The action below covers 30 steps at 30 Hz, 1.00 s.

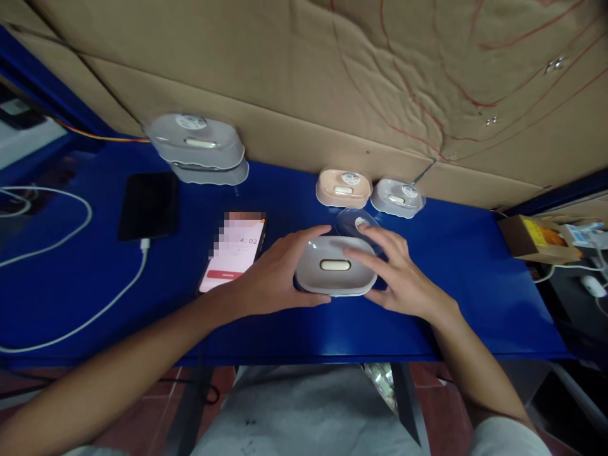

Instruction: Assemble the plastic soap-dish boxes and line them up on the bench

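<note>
A grey oval dish [316, 278] with a cream pill-shaped piece in its middle is above the blue table. My left hand [278, 272] grips it from the left, thumb and fingers on its near and far sides. At its right side, my right hand [403, 272] touches the rim with its lower fingers, while other fingers spread over the dish and reach a clear lid [349, 221] with a round sticker just behind. Farther back stand a peach lidded dish [325, 190] and a smaller grey lidded dish [408, 204].
Stacked grey lidded dishes [213, 152] stand at the back left by the cardboard wall [266, 82]. A lit phone [232, 253] and a black device [148, 206] with a white cable lie on the blue table [285, 339]. An open carton [532, 244] is at right.
</note>
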Each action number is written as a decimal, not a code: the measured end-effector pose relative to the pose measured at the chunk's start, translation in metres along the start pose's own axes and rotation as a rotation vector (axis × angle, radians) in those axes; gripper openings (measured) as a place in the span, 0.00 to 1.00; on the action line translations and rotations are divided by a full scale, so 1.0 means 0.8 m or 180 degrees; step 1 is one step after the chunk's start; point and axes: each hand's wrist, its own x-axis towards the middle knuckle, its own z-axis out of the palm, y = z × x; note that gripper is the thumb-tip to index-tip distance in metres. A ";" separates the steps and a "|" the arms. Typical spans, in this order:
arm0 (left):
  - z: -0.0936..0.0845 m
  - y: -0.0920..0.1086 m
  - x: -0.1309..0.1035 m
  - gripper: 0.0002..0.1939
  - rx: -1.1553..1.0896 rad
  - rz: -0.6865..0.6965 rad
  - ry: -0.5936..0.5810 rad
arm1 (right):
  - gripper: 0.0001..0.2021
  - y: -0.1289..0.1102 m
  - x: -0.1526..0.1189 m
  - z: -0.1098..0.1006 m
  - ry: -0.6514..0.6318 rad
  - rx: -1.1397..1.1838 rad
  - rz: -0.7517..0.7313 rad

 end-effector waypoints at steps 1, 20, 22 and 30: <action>0.001 -0.001 0.000 0.58 -0.0018 0.0029 0.0009 | 0.34 -0.001 0.000 0.000 -0.0141 0.0022 -0.0022; 0.022 -0.025 0.002 0.63 -0.1036 0.0329 0.0352 | 0.26 0.029 0.009 0.033 0.1116 0.2856 0.1652; 0.021 -0.023 0.001 0.61 -0.1004 0.0411 0.0448 | 0.30 0.038 0.011 0.030 0.1200 0.3407 0.2038; 0.017 -0.023 0.013 0.63 -0.1693 0.0091 0.0913 | 0.18 0.002 0.007 0.031 0.1048 0.1560 0.0780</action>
